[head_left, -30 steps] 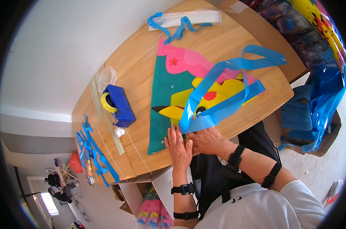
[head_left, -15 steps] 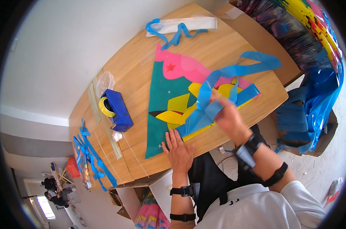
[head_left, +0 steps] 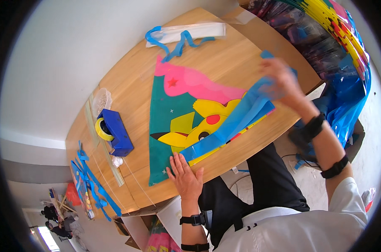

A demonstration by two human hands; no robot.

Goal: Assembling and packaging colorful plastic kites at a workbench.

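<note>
Near open table edge (head_left: 230, 161), left fingers (head_left: 180, 164) flat; right fingers (head_left: 271, 67) at ribbon (head_left: 236, 122) (grip unclear)

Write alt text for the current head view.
A person's left hand rests on the edge of a triangular cartoon-printed sheet on a wooden table. A blue plastic strip runs across the sheet from there to the blurred right hand; a blue tape dispenser stands to the left.

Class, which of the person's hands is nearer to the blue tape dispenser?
Left. The left hand rests at the printed sheet's near edge, right of and below the tape dispenser; the blurred right hand is much farther right, at the blue strip.
</note>
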